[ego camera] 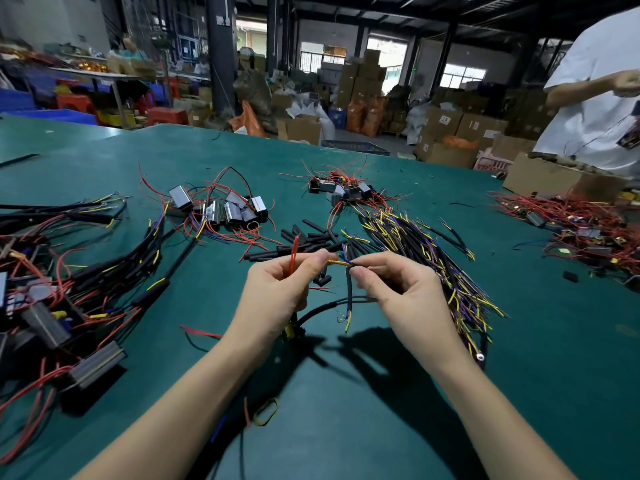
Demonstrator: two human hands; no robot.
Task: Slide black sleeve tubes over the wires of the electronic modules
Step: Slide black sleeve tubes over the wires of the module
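Left hand [277,289] pinches yellow wire [337,263]; right hand [391,289] pinches black sleeve tube [349,289] at its mouth, above green table [346,410].

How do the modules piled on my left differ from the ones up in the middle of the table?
The left-hand modules have long black sleeves over their wires; the middle modules show bare red wires. The left-hand modules sprawl widely; the middle modules sit clustered tightly. Both are grey blocks on the green table.
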